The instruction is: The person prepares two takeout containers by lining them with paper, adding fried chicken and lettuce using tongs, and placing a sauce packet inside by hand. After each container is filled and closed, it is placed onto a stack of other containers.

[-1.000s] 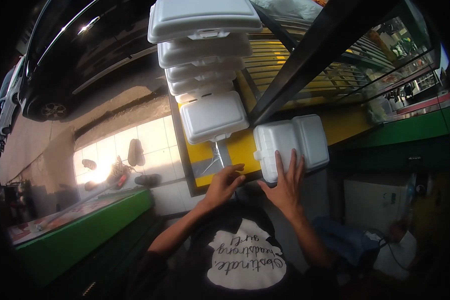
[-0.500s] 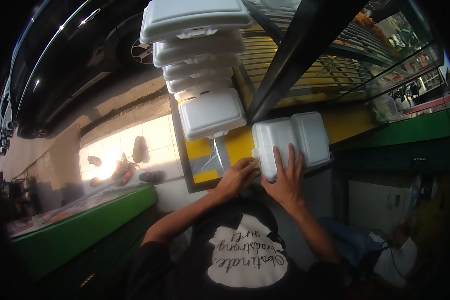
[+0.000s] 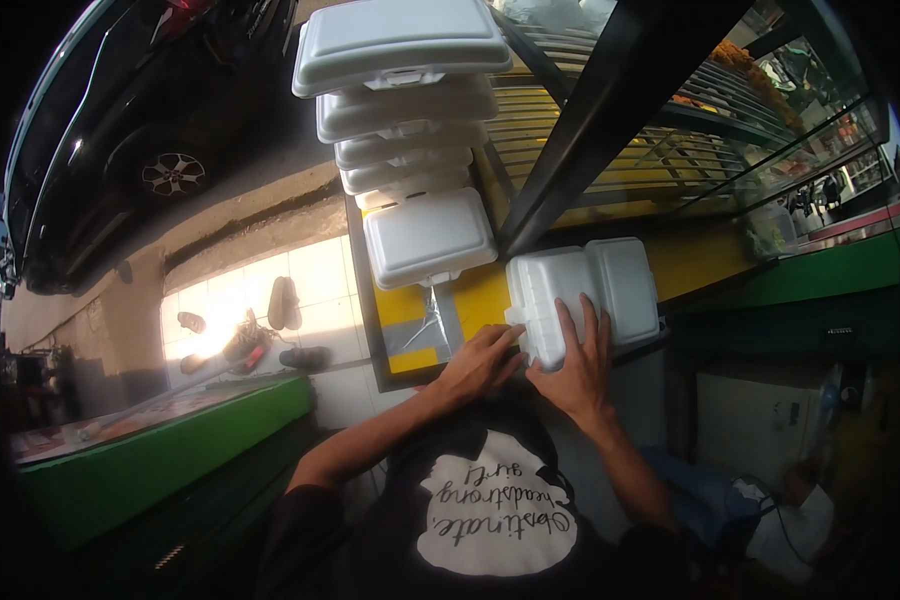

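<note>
My right hand point(image 3: 582, 370) rests with spread fingers on a white foam box point(image 3: 552, 290), its thumb at the near edge. At the left front corner of that box, my left hand point(image 3: 482, 362) has its fingers pressed together; what they hold, if anything, is too small to make out. This box has its lid side down over the front, with a second white foam part point(image 3: 622, 285) directly to its right. A closed white foam box point(image 3: 428, 238) sits on the yellow counter point(image 3: 410, 302), left of my hands.
Behind is a tall stack of closed foam boxes point(image 3: 405, 45). A dark post point(image 3: 610, 120) rises beside a glass case with racks. Shoes point(image 3: 283, 303) lie on the tiled floor at left, near a green-edged counter point(image 3: 170, 425). Another person point(image 3: 790, 530) is at lower right.
The view has shifted slightly, so the boxes and counter appear a little lower. The black car at upper left shows its wheel farther left. Both my hands keep nearly the same places at the box.
</note>
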A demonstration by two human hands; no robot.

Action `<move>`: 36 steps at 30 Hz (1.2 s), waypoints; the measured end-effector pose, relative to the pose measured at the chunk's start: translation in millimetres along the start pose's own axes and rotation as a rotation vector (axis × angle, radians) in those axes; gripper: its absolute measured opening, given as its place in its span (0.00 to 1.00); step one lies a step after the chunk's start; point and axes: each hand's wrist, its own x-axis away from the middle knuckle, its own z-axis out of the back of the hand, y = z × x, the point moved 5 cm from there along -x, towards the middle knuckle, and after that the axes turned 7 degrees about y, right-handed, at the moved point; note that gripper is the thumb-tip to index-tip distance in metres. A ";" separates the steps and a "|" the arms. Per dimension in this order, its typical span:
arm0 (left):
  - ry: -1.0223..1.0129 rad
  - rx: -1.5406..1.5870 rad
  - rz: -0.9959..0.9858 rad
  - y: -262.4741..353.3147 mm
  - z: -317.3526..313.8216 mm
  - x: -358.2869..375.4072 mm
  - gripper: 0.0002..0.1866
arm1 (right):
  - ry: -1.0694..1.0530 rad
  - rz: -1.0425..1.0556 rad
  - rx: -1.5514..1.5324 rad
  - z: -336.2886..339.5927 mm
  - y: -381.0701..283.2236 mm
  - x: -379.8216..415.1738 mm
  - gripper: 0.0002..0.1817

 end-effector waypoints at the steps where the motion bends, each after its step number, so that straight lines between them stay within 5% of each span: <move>1: -0.011 -0.011 0.001 -0.3 0.5 -1.3 0.25 | 0.001 -0.006 -0.026 3.1 -0.6 -2.1 0.47; 9: -0.016 -0.044 0.012 5.0 3.6 -5.2 0.24 | 0.088 -0.042 -0.424 64.7 35.6 -33.3 0.46; 14: -0.002 -0.177 0.070 15.6 7.7 -16.4 0.27 | 0.017 -0.282 -1.015 72.1 66.3 -31.3 0.48; 20: 0.044 -0.367 -0.171 71.3 -10.7 -47.6 0.32 | 0.038 -0.283 -1.067 66.5 76.9 -23.6 0.48; 24: -0.052 -0.492 -0.148 88.8 -47.9 -61.7 0.33 | 0.038 -0.242 -1.074 85.1 93.6 -20.8 0.47; 28: -0.036 -0.593 -0.011 100.1 -55.5 -75.0 0.27 | 0.156 0.012 -0.807 136.8 130.9 -18.2 0.49; 34: 0.099 -0.664 0.153 120.4 -72.1 -80.6 0.28 | 0.615 -0.129 -1.307 199.4 237.8 35.5 0.54; 36: 0.102 -0.641 0.208 144.2 -84.5 -84.4 0.31 | 0.730 -0.354 -1.800 174.6 288.2 73.1 0.51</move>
